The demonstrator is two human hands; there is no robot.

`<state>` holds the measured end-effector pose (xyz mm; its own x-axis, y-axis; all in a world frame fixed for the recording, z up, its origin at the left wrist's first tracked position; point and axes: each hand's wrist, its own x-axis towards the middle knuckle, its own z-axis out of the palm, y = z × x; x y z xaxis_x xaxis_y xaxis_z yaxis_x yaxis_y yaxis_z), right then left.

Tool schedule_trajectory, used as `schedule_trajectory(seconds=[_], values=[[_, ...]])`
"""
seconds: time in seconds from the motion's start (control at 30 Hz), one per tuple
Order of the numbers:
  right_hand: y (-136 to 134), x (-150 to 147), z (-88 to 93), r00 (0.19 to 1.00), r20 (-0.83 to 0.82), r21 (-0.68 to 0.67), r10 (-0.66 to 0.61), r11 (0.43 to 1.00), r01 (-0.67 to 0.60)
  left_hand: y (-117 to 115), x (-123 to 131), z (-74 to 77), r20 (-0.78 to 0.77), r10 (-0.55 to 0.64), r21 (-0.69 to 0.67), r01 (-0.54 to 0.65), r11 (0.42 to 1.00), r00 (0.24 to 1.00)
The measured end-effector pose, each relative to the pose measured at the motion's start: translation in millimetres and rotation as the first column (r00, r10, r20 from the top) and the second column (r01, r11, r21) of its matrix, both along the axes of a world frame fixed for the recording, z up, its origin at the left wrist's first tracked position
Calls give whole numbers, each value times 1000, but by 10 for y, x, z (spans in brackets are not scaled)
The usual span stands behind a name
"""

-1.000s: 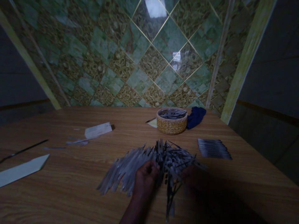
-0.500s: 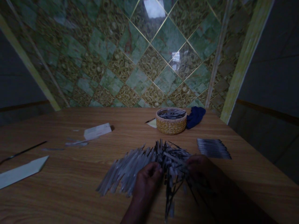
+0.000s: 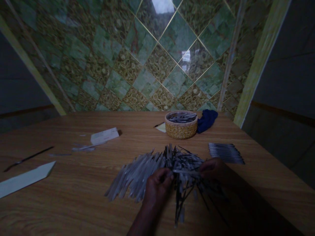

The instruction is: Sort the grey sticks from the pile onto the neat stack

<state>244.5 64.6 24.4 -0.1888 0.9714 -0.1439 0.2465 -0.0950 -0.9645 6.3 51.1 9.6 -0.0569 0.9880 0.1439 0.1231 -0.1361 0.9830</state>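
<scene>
pale pointed board [image 3: 27,179] at far left, on the table [image 3: 81,190]. thin dark stick [image 3: 31,156] just beyond it, slanting. next, loose clear bits [image 3: 85,148] by a white box [image 3: 105,135], well apart from the hands.

then the fan of clear strips [image 3: 137,173], lying mostly side by side, long axes tilted away from the person and to the right; its right edge runs in behind the left hand. left hand [image 3: 158,184]: thumb and fingertips drawn close together, narrow; can't tell if anything is pinched in there.

main relation: pale strip [image 3: 186,171] sits between the two hands, over the pile, long axis roughly crosswise. left end just beside the left fingertips, touching or not can't tell; right end at the right fingertips. so it lies to the right of the left hand and to the left of the right hand. right hand [image 3: 213,167] looks narrow, pinching that end, though it's dark there.

mixed pile of dark and clear sticks [image 3: 181,157] is under and behind the strip, tangled, some pointing at the person: closest clutter, crowds both hands.

beyond: small pale card [image 3: 161,127], then the woven basket [image 3: 181,131] full of similar sticks, blue cloth [image 3: 208,121] touching or right beside it. far right, neat row of sticks [image 3: 225,153], flat, beyond the right hand, apart from the pile.
</scene>
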Motion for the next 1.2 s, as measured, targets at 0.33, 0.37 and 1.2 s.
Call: schedule_trajectory(seconds=[0.33, 0.37, 1.2], values=[[-4, 14, 73, 988, 119, 38, 94, 994, -99, -9, -74, 77, -492, -94, 172, 202, 964, 865], [-6, 27, 100, 982, 155, 51, 111, 991, -121, -23, -70, 94, -545, -102, 176, 233, 956, 832], [-381, -256, 488, 961, 259, 368, 98, 910, -192, -377, 419, -108, -233, -452, 61, 477, 877, 861]])
